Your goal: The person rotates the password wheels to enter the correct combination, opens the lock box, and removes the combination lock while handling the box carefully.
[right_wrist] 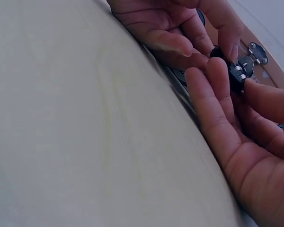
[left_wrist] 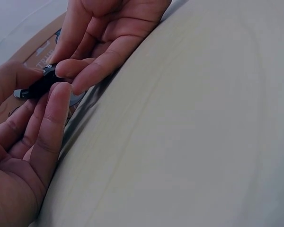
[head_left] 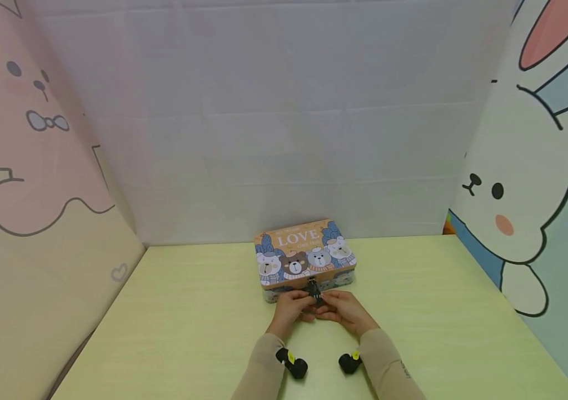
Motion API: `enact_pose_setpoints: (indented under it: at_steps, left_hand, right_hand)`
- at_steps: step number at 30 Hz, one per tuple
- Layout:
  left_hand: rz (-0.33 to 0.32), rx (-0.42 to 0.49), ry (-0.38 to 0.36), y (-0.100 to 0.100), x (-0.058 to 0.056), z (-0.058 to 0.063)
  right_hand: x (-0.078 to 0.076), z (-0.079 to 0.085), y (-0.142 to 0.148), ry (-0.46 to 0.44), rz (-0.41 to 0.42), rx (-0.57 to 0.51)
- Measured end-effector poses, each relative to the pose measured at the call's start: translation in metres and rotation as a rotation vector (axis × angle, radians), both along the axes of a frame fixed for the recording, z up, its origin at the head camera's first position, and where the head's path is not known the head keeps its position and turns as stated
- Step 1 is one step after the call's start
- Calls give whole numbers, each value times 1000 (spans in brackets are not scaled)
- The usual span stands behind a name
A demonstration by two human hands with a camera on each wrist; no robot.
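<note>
Fingertips of the left hand and right hand pinched the small black padlock hanging at the front clasp of the bear-printed tin box on the pale green table; it looked rigid, light, fiddly, best gripped by its body.

We note beige long sleeves on both arms; each wrist carries a black camera with yellow marking.
</note>
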State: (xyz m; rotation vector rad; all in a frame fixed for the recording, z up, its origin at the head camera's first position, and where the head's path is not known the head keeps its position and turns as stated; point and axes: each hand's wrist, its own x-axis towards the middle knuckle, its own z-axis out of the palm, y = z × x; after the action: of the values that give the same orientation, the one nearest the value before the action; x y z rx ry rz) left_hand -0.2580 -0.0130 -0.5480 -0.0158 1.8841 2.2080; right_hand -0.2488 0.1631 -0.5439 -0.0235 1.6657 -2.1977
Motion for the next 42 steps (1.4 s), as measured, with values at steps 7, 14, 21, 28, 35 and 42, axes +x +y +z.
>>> enact_pose_setpoints:
  at_steps: [7,14,21,28,35,42]
  left_hand:
    - [-13,-9,18,0,-2,-2]
    - [-14,-14,7,-1,-1,-1]
    - [-18,-31,13,-1,-2,-1]
    - [-1,-22,27,-1,1,-1]
    - [35,-15,36,1,3,-3]
    - [126,-22,80,4,9,-7]
  right_hand:
    - [0,-1,0,6,0,4]
    - [-1,-2,0,2,-6,4]
    - [-1,-1,0,-6,-10,3]
    - [0,0,-1,0,-5,-2]
    - [0,0,-1,-7,-15,-1]
    - [1,-1,-2,-1,-19,-15]
